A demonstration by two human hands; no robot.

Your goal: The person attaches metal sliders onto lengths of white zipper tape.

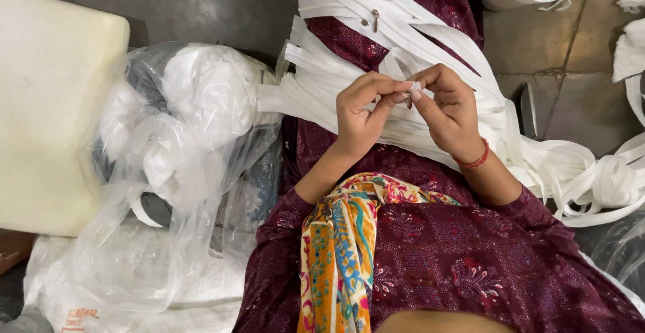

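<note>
Seated worker, lap draped in maroon patterned cloth with a bright multicoloured scarf (339,252) hanging below the wrists. Both hands meet above the lap: left hand (359,111) and right hand (447,108) each pinch, thumb against forefinger, at the same small metal zipper slider (408,95), which sits right between the fingertips at the end of a white zipper tape (403,64). Neither hand is slack; both are closed in a fine pinch on slider and tape. The step in hand looks like feeding the tape end into the slider's mouth. What it calls for next, by my reckoning, is steady alignment of the two tape edges and a short pull through, the left hand bracing. More white tapes fan out beyond the hands, two already carrying sliders (375,19). Left of the left hand, a clear plastic bag (181,145) of white material; further right of the right hand, loose white tape coils (598,178) on the floor.
</note>
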